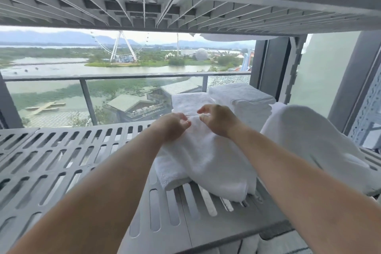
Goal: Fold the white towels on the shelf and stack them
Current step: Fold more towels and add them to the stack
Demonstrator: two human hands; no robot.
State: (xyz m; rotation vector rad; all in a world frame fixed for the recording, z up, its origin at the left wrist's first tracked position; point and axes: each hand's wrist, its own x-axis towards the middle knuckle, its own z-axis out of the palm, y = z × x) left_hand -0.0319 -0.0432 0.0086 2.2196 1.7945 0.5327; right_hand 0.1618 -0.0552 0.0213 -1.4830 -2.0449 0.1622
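Left hand [172,125] and right hand [219,120], fingers curled, pinch the far edge of a rumpled white terry towel [203,159]. It lies on the grey slotted plastic shelf [61,161]. A stack of folded white towels [241,97] sits at its one o'clock.

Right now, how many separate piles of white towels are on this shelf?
4: the towel being folded, center; a folded towel just behind it; a taller folded stack back right; a loose heap far right. More may be hidden.
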